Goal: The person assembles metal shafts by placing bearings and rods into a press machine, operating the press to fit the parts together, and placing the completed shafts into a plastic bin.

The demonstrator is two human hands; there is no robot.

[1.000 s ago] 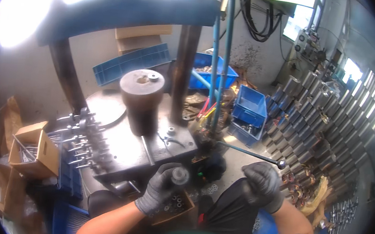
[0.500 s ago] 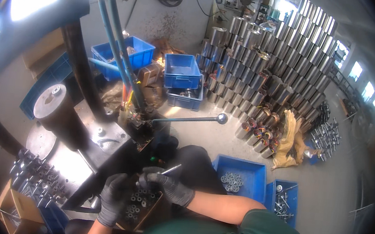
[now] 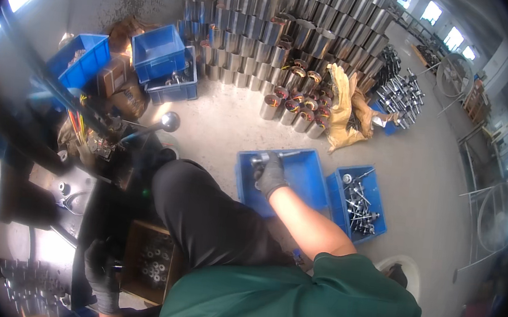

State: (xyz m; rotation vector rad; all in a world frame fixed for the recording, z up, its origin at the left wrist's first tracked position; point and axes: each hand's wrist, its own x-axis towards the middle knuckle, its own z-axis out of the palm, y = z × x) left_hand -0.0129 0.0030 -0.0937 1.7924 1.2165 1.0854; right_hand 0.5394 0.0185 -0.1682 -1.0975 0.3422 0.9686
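Note:
My right hand (image 3: 273,176), in a dark grey glove, reaches into a blue plastic bin (image 3: 317,201) on the floor. Its fingers are closed round a slim silver metal shaft (image 3: 290,154), whose thicker end shows at the fingertips. Lower left, beside the press table, is my gloved left hand (image 3: 99,273). Its fingers are curled, with a small bright bit at their edge, too dark to name. Right next to that hand stands an open box (image 3: 133,251) with several metal rings (image 3: 156,267) in it.
A second blue bin (image 3: 379,199) holds metal shafts. Stacked steel cylinders (image 3: 304,34) rise at the back, near a torn brown sack (image 3: 339,115). A ball-ended lever (image 3: 170,122) juts from the machine at left. More shafts stand at lower left (image 3: 33,284).
My right hand has gone from beside my left hand out to the blue bin, with the shaft. The view has swung right. My left hand has stayed near the box of rings.

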